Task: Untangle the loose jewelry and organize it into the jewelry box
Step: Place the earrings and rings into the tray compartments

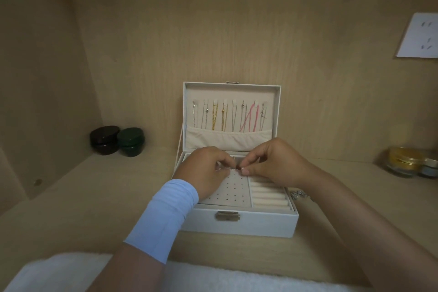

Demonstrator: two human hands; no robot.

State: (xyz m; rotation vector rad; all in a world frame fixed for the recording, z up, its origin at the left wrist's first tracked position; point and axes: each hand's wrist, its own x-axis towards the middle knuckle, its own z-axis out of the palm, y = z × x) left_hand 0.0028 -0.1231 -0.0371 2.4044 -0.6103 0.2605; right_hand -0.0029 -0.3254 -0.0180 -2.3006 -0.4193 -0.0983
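A white jewelry box (241,224) stands open on the wooden shelf. Several necklaces (228,117), silver, gold and pink, hang inside its raised lid above a fabric pocket. The tray has a perforated earring panel (231,193) and padded ring rolls (269,197). My left hand (205,169), with a light blue sleeve on the wrist, and my right hand (275,163) meet over the back of the earring panel. Both pinch a tiny pale item (237,169) between fingertips; what it is cannot be told. A small silver chain pile (298,195) lies beside the box's right wall.
Two dark jars (117,141), brown and green, sit at the back left of the shelf. Glass jars (411,162) with gold and silver lids stand at the far right. A white wall socket (418,39) is on the right wall. White fabric (71,272) lies along the front edge.
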